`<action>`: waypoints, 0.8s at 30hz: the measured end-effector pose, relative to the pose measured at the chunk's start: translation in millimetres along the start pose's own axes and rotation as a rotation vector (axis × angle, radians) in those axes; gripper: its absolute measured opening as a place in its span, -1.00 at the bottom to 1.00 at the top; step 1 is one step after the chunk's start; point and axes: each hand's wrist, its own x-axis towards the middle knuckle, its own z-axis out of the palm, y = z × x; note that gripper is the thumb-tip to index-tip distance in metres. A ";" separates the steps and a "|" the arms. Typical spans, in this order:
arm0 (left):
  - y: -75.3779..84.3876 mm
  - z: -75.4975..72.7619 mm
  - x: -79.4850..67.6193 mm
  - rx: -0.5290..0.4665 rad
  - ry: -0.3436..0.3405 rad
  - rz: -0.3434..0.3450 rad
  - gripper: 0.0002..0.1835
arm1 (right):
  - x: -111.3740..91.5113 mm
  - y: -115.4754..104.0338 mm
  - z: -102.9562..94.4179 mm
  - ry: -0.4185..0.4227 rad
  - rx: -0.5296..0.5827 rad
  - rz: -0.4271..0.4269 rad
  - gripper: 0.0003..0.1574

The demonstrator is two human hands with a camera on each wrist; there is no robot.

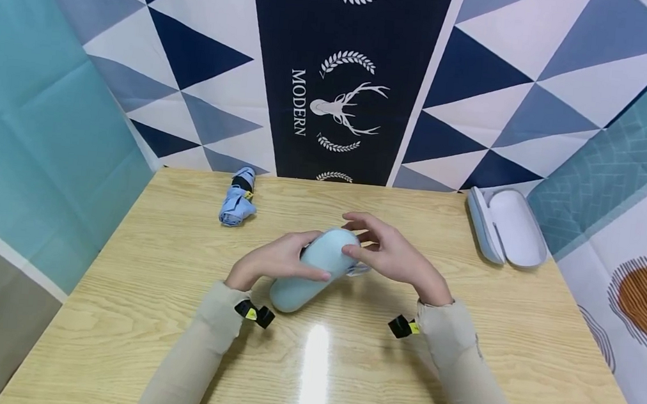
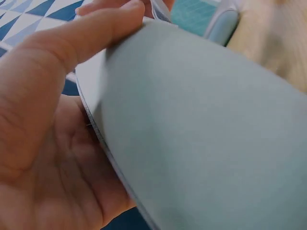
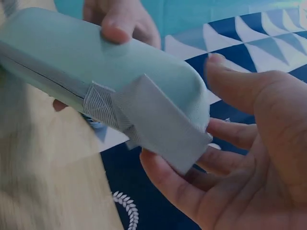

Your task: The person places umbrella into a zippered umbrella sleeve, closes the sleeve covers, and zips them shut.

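Observation:
A pale blue, rounded glasses case (image 1: 318,262) is held tilted above the table's middle; its lid seam shows closed in the right wrist view. My left hand (image 1: 278,259) grips it from the left, thumb across the near face (image 2: 201,120) and the other fingers behind. A grey ribbon strap (image 3: 160,122) hangs from the case's right end. My right hand (image 1: 390,256) is around that end, its thumb raised off the case and its loosely bent fingers behind the strap. Whether those fingers touch the strap, I cannot tell.
At the table's back right lies an open case (image 1: 514,228) with a pale blue shell and white lining. A rolled blue umbrella (image 1: 238,198) with a black band rests at the back left. Patterned cloth (image 1: 349,101) hangs behind the wooden table (image 1: 146,315).

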 end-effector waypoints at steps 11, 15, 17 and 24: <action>-13.5 11.1 -10.5 0.121 -0.070 -0.082 0.18 | -9.0 42.2 12.6 -0.059 -0.110 0.039 -0.50; -24.1 6.8 -24.2 0.130 -0.094 -0.090 0.15 | -12.0 55.7 20.1 -0.083 -0.111 0.062 -0.54; -30.8 3.1 -33.1 0.118 -0.100 -0.088 0.10 | -13.4 59.7 22.5 -0.086 -0.109 0.076 -0.56; -49.1 -9.9 -58.6 0.096 0.019 -0.148 -0.16 | -17.1 62.0 24.1 -0.074 -0.085 0.145 -0.62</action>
